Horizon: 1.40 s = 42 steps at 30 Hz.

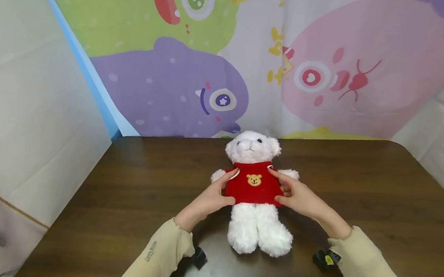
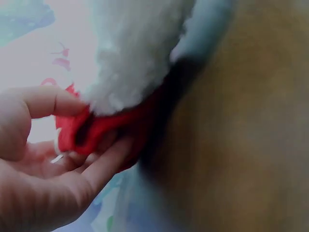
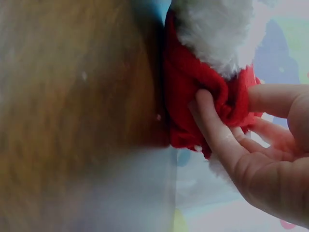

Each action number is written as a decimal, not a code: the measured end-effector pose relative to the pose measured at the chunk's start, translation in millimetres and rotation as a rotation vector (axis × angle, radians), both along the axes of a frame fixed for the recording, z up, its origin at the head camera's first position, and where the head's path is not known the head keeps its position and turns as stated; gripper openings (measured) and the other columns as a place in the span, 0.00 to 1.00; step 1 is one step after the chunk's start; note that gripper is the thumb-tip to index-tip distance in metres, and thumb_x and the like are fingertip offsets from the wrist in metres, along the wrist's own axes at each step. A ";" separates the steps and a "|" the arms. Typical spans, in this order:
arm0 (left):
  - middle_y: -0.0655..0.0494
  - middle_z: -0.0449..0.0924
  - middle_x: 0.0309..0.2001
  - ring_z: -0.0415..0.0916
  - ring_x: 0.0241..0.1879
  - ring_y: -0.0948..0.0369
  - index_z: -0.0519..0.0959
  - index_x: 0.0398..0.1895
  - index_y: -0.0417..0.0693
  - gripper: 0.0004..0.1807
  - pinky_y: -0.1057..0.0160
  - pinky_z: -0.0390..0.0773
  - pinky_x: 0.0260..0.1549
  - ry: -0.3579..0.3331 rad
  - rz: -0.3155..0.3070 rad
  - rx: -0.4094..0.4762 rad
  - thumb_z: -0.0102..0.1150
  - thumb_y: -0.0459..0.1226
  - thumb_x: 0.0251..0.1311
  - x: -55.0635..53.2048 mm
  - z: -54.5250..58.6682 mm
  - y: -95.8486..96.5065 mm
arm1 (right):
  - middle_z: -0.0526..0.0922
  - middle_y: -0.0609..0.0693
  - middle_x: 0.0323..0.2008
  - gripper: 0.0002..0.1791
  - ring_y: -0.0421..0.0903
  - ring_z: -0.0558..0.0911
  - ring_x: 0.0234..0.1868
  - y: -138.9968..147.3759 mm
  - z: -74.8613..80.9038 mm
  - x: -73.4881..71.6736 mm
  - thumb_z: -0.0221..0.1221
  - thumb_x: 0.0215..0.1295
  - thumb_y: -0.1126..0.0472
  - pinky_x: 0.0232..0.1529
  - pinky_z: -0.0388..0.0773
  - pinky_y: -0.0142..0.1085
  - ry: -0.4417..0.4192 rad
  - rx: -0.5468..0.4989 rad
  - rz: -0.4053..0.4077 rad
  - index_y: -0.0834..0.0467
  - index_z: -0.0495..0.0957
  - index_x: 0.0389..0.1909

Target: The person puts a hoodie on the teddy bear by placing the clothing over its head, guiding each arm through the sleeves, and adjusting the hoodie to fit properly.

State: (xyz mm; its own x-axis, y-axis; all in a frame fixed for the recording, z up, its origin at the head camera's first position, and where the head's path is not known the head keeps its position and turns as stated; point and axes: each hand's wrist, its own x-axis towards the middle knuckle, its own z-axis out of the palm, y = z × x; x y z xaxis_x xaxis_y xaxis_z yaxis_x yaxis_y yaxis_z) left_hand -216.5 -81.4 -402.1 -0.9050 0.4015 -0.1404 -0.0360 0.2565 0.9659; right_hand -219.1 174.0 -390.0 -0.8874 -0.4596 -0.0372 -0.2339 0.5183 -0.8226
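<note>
A white plush teddy bear [image 1: 260,230] lies face up on the brown table, its head toward the far edge. It wears a red top [image 1: 255,191] with a small tan bear face on the chest. My left hand [image 1: 214,196] grips the left side of the top, thumb near the hem. On the opposite side my right hand [image 1: 300,197] holds the top in the same way. In both wrist views, folds of the red cloth [image 2: 104,128] bunch between thumb and fingers, close to the white fur [image 3: 217,38].
The dark wood table [image 1: 145,201] reaches back to a cartoon-printed curtain [image 1: 164,88]. Pale cloth walls [image 1: 31,80] stand at both sides. A small black device [image 1: 199,258] sits under the left wrist, another [image 1: 326,259] under the right.
</note>
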 end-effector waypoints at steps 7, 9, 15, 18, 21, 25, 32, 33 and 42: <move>0.45 0.64 0.60 0.72 0.49 0.53 0.60 0.66 0.59 0.27 0.60 0.79 0.38 0.048 0.065 -0.048 0.49 0.39 0.63 0.9 -2.1 -3.3 | 0.72 0.62 0.51 0.33 0.47 0.78 0.35 -0.4 -0.2 -0.4 0.56 0.61 0.57 0.31 0.80 0.36 -0.014 0.013 -0.026 0.52 0.57 0.67; 0.44 0.70 0.55 0.74 0.46 0.54 0.61 0.65 0.58 0.27 0.60 0.80 0.36 0.073 0.078 -0.062 0.50 0.37 0.62 0.9 -4.7 -3.3 | 0.75 0.61 0.49 0.31 0.46 0.77 0.33 -3.2 -1.7 -0.6 0.56 0.62 0.56 0.29 0.79 0.34 0.058 0.068 -0.051 0.53 0.60 0.66; 0.44 0.78 0.43 0.77 0.40 0.57 0.62 0.65 0.55 0.31 0.59 0.80 0.30 0.069 0.047 -0.095 0.56 0.33 0.57 -0.3 -2.9 2.2 | 0.75 0.51 0.28 0.31 0.42 0.69 0.20 -5.9 -2.8 -6.4 0.58 0.58 0.65 0.21 0.72 0.31 0.183 0.179 0.012 0.59 0.62 0.63; 0.44 0.77 0.44 0.77 0.40 0.57 0.61 0.66 0.57 0.32 0.59 0.80 0.30 0.070 0.044 -0.101 0.56 0.33 0.56 -2.6 -1.5 3.2 | 0.74 0.51 0.29 0.33 0.42 0.70 0.22 -4.2 -0.8 -9.8 0.58 0.57 0.67 0.23 0.74 0.31 0.159 0.170 0.051 0.60 0.60 0.64; 0.43 0.74 0.49 0.75 0.41 0.57 0.59 0.67 0.60 0.33 0.60 0.80 0.30 0.091 0.034 -0.117 0.54 0.35 0.58 -4.3 -0.3 4.0 | 0.76 0.57 0.36 0.34 0.42 0.74 0.23 -1.2 2.1 -10.4 0.56 0.59 0.66 0.27 0.77 0.33 0.123 0.161 0.049 0.59 0.56 0.66; 0.45 0.73 0.53 0.76 0.28 0.55 0.55 0.68 0.65 0.32 0.63 0.79 0.27 0.180 0.002 -0.263 0.53 0.41 0.61 -2.5 4.0 0.2 | 0.67 0.67 0.58 0.36 0.42 0.80 0.28 6.6 8.7 -7.2 0.55 0.62 0.58 0.34 0.79 0.37 0.050 0.193 0.049 0.54 0.51 0.69; 0.52 0.77 0.30 0.68 0.14 0.58 0.60 0.66 0.65 0.28 0.64 0.74 0.21 0.289 0.051 -0.461 0.50 0.48 0.62 -3.1 27.7 -15.8 | 0.78 0.62 0.46 0.33 0.46 0.81 0.31 25.0 30.1 -3.1 0.53 0.64 0.54 0.35 0.79 0.37 0.097 0.149 -0.002 0.53 0.55 0.68; 0.52 0.77 0.30 0.69 0.16 0.58 0.62 0.65 0.63 0.27 0.64 0.74 0.21 0.288 0.072 -0.451 0.50 0.47 0.62 -3.7 30.2 -17.9 | 0.80 0.59 0.41 0.30 0.46 0.81 0.31 27.0 33.4 -2.3 0.53 0.64 0.54 0.34 0.79 0.38 0.132 0.140 -0.036 0.54 0.59 0.66; 0.57 0.77 0.23 0.68 0.21 0.62 0.81 0.34 0.49 0.07 0.65 0.69 0.21 0.688 0.423 -0.376 0.54 0.37 0.59 -11.1 33.4 -35.7 | 0.82 0.53 0.33 0.10 0.50 0.77 0.33 44.2 43.3 -5.9 0.52 0.64 0.59 0.36 0.71 0.41 0.719 0.163 -0.383 0.58 0.81 0.36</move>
